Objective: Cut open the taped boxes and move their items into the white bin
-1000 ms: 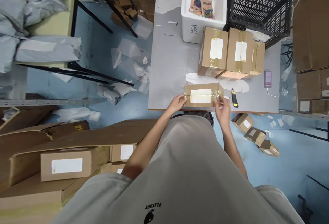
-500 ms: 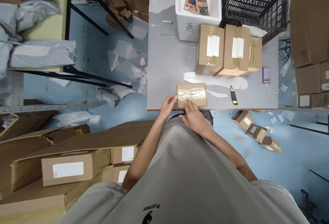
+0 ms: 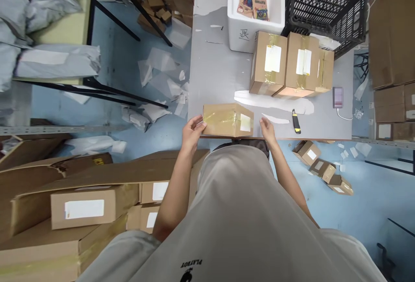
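Note:
A brown cardboard box [image 3: 220, 119] with clear tape along it lies at the front edge of the table. Its right end, with a white label [image 3: 245, 122], now shows. My left hand [image 3: 192, 133] is at the box's left end, thumb and fingers closed on the corner there. My right hand [image 3: 268, 131] is a little to the right of the box, apart from it, fingers slightly bent and holding nothing. A black and yellow utility knife [image 3: 296, 121] lies on the table to the right of that hand.
Three taped cartons [image 3: 268, 64] stand behind, before a white bin [image 3: 240, 36] with colourful packs and a black crate [image 3: 324, 10]. White paper strips [image 3: 274, 102] and a phone [image 3: 337, 97] lie on the table [image 3: 214, 70]. Large open cartons [image 3: 97, 178] are at the lower left.
The box has turned and shifted left, so its labelled end has come into view. My left hand has moved left with it; my right hand has come off the box and moved right.

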Demonstrator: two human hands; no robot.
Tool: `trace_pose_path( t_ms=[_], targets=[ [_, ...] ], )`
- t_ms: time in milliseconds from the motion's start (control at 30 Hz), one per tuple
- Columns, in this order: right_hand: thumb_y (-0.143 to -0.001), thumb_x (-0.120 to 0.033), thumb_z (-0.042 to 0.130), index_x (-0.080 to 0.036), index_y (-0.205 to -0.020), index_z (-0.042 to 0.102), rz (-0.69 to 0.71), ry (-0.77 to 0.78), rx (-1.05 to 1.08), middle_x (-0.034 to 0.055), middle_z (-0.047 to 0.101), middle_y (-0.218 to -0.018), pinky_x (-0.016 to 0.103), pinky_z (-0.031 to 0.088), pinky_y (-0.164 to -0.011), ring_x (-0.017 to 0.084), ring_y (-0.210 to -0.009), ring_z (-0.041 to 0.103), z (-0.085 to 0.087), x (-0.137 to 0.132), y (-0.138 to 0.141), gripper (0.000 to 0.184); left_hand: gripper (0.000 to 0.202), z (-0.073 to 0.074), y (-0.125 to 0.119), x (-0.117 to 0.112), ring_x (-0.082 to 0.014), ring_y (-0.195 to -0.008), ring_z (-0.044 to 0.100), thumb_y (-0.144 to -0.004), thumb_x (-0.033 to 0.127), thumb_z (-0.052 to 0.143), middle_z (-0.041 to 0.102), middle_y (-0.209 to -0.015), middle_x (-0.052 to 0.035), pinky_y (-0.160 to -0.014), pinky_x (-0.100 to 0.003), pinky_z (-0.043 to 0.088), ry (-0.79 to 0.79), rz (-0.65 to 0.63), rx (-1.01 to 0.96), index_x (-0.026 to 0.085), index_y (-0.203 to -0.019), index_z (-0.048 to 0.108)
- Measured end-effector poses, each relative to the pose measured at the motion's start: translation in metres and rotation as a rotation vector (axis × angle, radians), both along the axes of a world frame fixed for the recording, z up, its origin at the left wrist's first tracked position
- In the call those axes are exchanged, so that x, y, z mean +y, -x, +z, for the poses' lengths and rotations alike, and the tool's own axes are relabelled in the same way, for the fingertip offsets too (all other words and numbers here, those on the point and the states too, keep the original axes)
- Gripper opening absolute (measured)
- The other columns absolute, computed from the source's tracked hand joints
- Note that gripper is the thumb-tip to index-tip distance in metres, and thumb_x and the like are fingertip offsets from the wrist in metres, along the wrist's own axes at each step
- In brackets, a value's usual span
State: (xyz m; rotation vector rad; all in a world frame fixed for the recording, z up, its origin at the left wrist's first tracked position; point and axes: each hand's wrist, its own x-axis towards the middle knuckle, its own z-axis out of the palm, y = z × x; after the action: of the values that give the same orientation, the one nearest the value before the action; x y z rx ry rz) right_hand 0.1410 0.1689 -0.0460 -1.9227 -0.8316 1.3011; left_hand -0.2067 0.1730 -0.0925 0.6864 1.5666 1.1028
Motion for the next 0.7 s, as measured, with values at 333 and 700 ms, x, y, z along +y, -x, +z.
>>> trace_pose_path(
  t_ms=[333,700],
  targets=[
    [-0.077,-0.070,0.091,-0.021,-0.121,0.086,0.062,0.003,0.297,0.0118,0.085,-0.140,0.055,0.052,-0.130,0.038,-0.141,0.072,-0.037,-0.029,-0.004,0.066,0.047,-0.011,0.002,0.012,-0.0316,-0.139,0.073,-0.085,0.020,0.067,0.081,-0.138,-0.0148,-0.127,-0.052,0.055,0.056,-0.045,0.179,0.021,-0.131,0.080],
    [-0.084,-0.082,0.079,-0.013,-0.137,0.082,-0.059,-0.074,-0.018,0.0190,0.079,-0.151,0.058,0.049,-0.132,0.041,-0.143,0.072,-0.012,-0.055,-0.054,0.087,0.044,-0.060,-0.100,0.011,-0.0296,-0.131,0.076,-0.088,0.033,0.073,0.085,-0.127,-0.0120,-0.116,-0.045,0.061,0.242,-0.339,0.058,0.020,-0.130,0.076]
  ],
)
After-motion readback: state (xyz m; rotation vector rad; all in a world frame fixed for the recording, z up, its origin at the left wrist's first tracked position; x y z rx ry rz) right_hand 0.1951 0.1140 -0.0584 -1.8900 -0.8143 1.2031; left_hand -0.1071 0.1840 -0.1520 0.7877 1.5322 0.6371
